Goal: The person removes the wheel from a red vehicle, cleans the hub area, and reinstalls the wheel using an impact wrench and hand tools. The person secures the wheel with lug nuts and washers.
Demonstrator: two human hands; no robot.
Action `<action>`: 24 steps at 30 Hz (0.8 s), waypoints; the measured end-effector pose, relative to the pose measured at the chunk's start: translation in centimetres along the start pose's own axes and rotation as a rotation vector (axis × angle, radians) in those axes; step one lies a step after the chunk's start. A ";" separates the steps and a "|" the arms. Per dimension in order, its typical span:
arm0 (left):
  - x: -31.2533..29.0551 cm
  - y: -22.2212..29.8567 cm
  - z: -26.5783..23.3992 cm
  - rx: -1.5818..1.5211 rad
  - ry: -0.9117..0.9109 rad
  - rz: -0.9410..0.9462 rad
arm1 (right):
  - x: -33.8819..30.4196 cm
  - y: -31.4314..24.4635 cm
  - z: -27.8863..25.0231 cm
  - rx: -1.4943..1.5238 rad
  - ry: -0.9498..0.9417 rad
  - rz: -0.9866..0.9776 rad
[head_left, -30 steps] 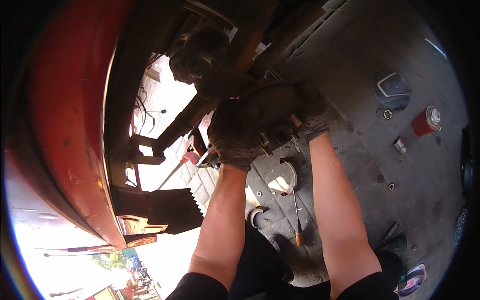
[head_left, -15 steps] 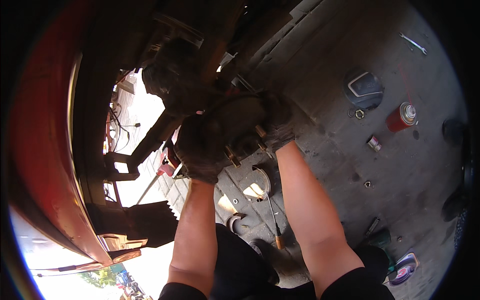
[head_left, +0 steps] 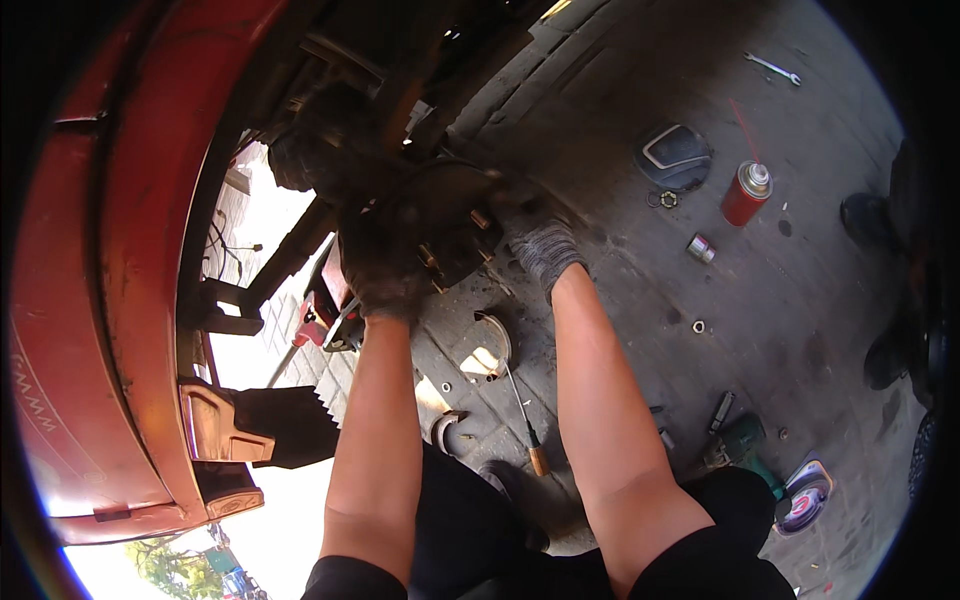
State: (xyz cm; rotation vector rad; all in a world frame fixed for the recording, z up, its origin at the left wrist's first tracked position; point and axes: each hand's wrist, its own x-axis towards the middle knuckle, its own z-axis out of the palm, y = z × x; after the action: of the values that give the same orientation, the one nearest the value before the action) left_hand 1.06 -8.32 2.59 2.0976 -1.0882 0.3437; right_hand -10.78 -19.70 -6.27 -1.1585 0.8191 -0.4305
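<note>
Under a red vehicle, both my gloved hands are at a dark round wheel hub (head_left: 458,228) with several brassy studs sticking out toward me. My left hand (head_left: 388,278) grips its left edge; deep shadow hides the fingertips. At the right edge is my right hand (head_left: 542,248) in a grey knit glove, its fingers closed on the rim and partly lost in the dark. Below the hub, a curved brake shoe (head_left: 508,345) lies on the paving, and another curved piece (head_left: 443,430) rests closer to me. A long screwdriver (head_left: 538,457) with a wooden handle lies between my forearms.
Red bodywork (head_left: 150,260) walls off the left, with a red jack (head_left: 313,322) beside my left forearm. Rightward lie a spray can (head_left: 745,200), socket (head_left: 701,248), nut (head_left: 699,326), round dark cap (head_left: 675,155), wrench (head_left: 773,69) and green power tool (head_left: 742,440). Another person's shoe (head_left: 868,218) stands far right.
The whole view has shifted, so the floor things sit farther left and higher and more red bodywork shows. Both hands stay at the hub; my right glove is now better lit.
</note>
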 end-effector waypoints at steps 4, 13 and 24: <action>-4.4 3.0 -0.6 -0.426 -0.051 -0.990 | -0.5 -0.7 -0.1 -0.001 -0.158 0.146; -3.9 3.3 -1.2 -0.810 -0.331 -1.359 | -1.8 -1.6 -0.5 0.040 -0.261 0.174; -5.4 -0.5 1.4 -0.839 -0.340 -1.017 | -1.6 -2.0 -0.5 0.004 -0.233 -0.035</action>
State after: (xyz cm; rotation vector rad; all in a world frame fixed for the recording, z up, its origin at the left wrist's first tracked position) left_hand -1.93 -5.94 -1.43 1.6519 -0.1272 -0.8388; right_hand -11.97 -19.64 -3.90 -1.1951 0.5958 -0.3185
